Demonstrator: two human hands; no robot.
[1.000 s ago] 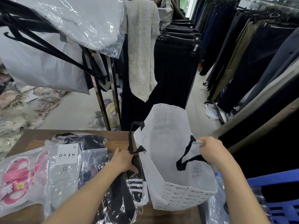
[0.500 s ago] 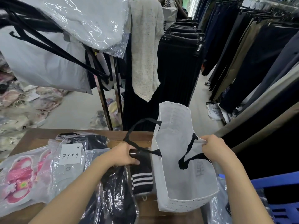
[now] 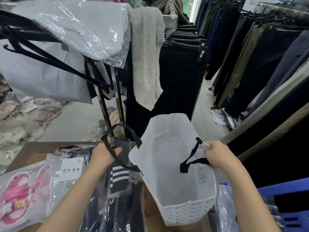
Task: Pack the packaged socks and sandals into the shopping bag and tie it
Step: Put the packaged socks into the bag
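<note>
White shopping bag (image 3: 167, 148) w/ blk handles (image 3: 182, 168), blk socks (image 3: 119, 186) w/ white stripes, pink sandals (image 3: 16, 190).

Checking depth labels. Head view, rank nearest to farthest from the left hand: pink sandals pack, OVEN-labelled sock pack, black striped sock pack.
1. Black sock pack with white stripes: gripped in the left hand.
2. Grey OVEN-labelled sock pack: just left of the hand.
3. Pink sandals in clear plastic: farthest left.

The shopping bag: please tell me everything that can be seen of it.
White, thin fabric-like bag with black strap handles and small print on its near wall. It is wide open and looks empty. The right hand grips its right rim; one handle crosses the left hand, which holds a sock pack.
</note>
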